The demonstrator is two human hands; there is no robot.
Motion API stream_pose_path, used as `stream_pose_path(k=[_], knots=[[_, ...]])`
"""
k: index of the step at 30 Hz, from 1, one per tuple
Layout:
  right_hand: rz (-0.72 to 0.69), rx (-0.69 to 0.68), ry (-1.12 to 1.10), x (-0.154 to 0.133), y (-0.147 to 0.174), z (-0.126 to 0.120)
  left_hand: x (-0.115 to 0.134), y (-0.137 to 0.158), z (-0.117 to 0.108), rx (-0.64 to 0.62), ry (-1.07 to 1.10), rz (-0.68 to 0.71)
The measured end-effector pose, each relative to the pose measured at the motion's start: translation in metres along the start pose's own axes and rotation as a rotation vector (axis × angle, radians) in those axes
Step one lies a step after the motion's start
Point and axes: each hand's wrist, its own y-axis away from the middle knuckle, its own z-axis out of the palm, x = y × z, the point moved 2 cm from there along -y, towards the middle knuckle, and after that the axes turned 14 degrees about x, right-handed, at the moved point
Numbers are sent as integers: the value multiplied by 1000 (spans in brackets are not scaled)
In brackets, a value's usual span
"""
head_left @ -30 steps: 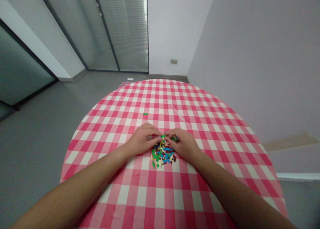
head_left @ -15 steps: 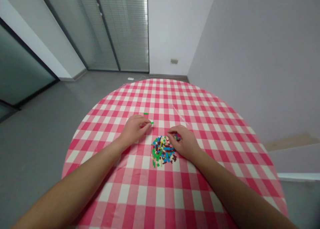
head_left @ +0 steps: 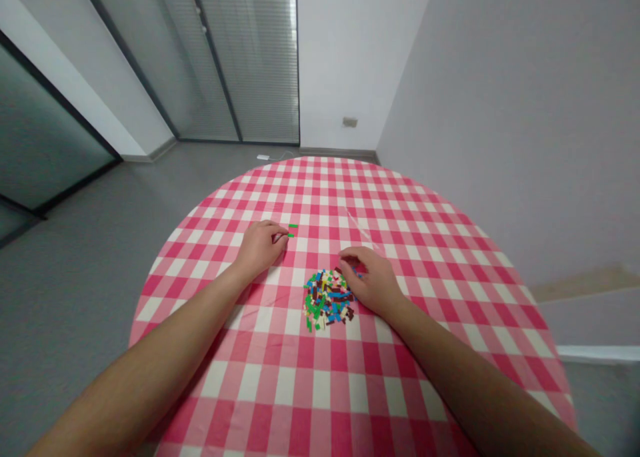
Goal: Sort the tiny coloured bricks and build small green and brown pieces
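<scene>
Between the thumb and fingers of my left hand [head_left: 263,247] is a small green building brick [head_left: 291,236], held just above or against the tabletop; its exact contact cannot be told. Right beyond it lies a second green building brick [head_left: 293,226], long and thin. A pile of small mixed building bricks [head_left: 327,300], in green, blue, brown, white and yellow, is heaped nearer to me. My right hand [head_left: 373,277] rests at the right edge of this pile, fingers curved and thumb apart from the fingertips. Nothing shows between them, and the palm covers a few bricks.
A red-and-white checked cloth [head_left: 280,390] covers the round table, with a crease beyond my right hand. Behind the table stand a wall with a socket plate [head_left: 349,122] and glass partitions [head_left: 260,57]. A white power strip [head_left: 263,157] lies on the floor.
My left hand has moved left and away from me, bringing the green brick close to the other one. My right hand has shifted slightly right, its fingertips a little farther apart.
</scene>
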Motion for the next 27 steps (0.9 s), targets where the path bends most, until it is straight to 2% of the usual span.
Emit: stream_pose_path(k=[5,9,16,27], knots=[[-8,-6,12,0,0,0,11,7,-14,-90,-61,92],[-1,3,2,1,0,1,15,11,-15,-163,-118,164],[34,-2,-12,1,0,0,16,10,-7,-185,-158,237],[22,-10,-5,2,0,1,21,8,-7,-196,-198,254]])
